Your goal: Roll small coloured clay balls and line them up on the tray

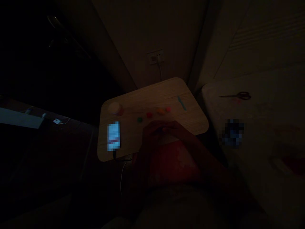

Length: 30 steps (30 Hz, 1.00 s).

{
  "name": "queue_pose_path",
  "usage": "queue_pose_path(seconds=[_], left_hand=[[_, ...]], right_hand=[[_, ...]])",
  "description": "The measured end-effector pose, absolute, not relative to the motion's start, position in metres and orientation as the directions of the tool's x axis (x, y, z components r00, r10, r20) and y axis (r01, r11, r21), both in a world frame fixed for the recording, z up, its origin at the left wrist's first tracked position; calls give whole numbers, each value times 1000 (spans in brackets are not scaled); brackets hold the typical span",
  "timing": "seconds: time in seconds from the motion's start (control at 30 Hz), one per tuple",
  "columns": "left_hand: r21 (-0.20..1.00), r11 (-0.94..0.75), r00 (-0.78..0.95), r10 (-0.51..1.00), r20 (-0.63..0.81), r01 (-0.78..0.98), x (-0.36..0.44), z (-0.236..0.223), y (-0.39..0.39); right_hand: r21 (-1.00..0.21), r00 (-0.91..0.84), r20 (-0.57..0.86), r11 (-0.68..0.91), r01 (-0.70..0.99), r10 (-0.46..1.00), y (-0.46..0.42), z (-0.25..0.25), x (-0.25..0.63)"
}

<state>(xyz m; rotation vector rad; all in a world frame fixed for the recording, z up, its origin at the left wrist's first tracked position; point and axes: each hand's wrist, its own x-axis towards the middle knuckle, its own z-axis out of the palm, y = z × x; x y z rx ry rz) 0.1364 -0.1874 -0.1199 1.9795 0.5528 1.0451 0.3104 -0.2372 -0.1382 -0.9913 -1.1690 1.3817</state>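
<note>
Wood table (pixel 154 95), near edge: left hand (pixel 151 130) and right hand (pixel 175 128) meet, grasp indiscernible; four lumps (pixel 149 115) laid out, work seemingly unfinished.

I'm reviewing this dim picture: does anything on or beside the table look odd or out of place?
Unnaturally blocky pixels hide the glowing screen on the table's left and a bluish item beyond its right edge. No spill shows, though much is dark.

On the surface (pixel 147 98), a jar (pixel 115 109) sits behind a phone (pixel 113 136) at the left, lumps (pixel 149 115) line the middle, and a stick (pixel 181 103) lies right of them.
</note>
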Motion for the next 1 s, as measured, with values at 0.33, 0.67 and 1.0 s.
queue_pose_path(seconds=[0.33,0.67,1.0], left_hand=[[760,-624,502,723,473,183,134,-124,-192],[707,-691,585,638,500,149,143,-122,-194],[774,-628,581,659,478,76,140,-124,-188]], right_hand=[[-989,-159,38,15,-145,987,-235,-138,311],[-978,-103,64,42,-206,993,-231,-132,307],[-984,-9,91,89,-156,996,-232,-133,308]])
